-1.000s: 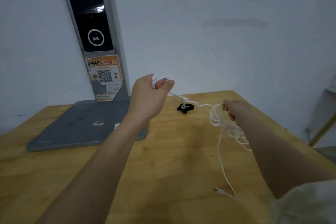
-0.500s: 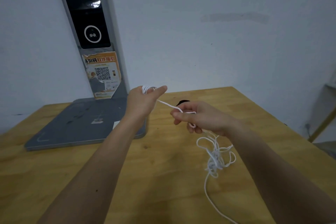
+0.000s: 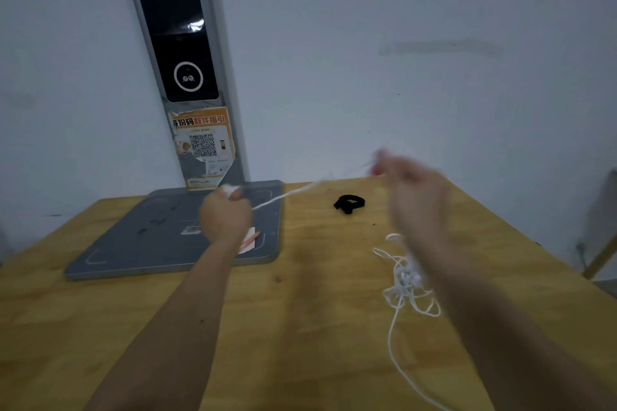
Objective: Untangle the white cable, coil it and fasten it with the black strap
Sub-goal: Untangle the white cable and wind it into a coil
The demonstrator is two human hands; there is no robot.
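Wooden counter [image 3: 300, 327] by white wall, left hand [image 3: 225, 218] gripping white cable [image 3: 287, 197] stretched to blurred right hand [image 3: 414, 190] pinching it, tangle beneath, black strap [image 3: 349, 203] between hands.

Both arms are extended fwd. L hand [image 3: 225, 218] is fisted, knuckles up; R hand [image 3: 415, 197] is raised higher, blurred, fingers curled.

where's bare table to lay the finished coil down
Bare wood shows between the forearms, from the grey base to the white cable tangle, and at the near left. Crowded: around the black strap and under the right hand.
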